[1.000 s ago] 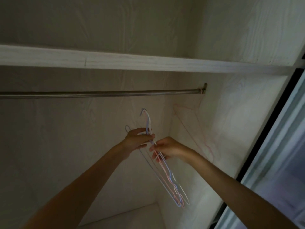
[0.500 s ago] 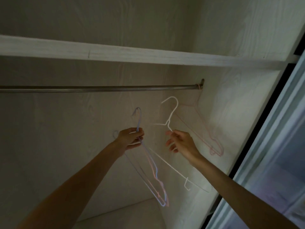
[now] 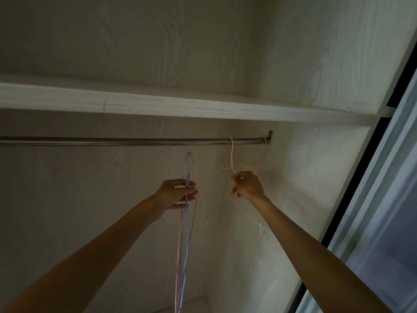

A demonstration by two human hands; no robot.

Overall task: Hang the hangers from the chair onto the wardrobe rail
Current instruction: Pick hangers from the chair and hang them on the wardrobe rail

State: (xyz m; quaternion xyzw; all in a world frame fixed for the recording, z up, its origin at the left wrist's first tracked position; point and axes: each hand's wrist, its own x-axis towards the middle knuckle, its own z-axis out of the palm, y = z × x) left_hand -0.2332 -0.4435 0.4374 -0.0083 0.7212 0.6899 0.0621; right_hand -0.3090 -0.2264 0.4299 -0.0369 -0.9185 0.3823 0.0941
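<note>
head view, looking up into a pale wood-grain wardrobe (image 3: 316,64). a thin round metal rail (image 3: 112,141) runs straight across from the left edge to a bracket on the right side wall, just beneath a white wooden shelf (image 3: 158,105).

two bare forearms reach up from the bottom of the picture. the person's right hand (image 3: 247,185) is raised near the right end of the rail, fingers curled and pinching the neck of a thin white wire hanger (image 3: 231,159). that hanger's hook is looped over the rail, and its pale body slants down past the wrist toward the right wall. a faint pink wire hanger (image 3: 263,158) hangs at the very end of the rail beside the bracket, hard to make out against the wall.

the left hand (image 3: 178,194) is lower and further left, below the rail and not touching it. its fingers and thumb close around a small bundle of blue and pink wire hangers (image 3: 187,222), seen edge-on. their hooks point up just short of the rail, and their long bodies hang straight down out of the bottom of the picture.

a grey-blue sliding door (image 3: 379,222) stands at the right edge.
</note>
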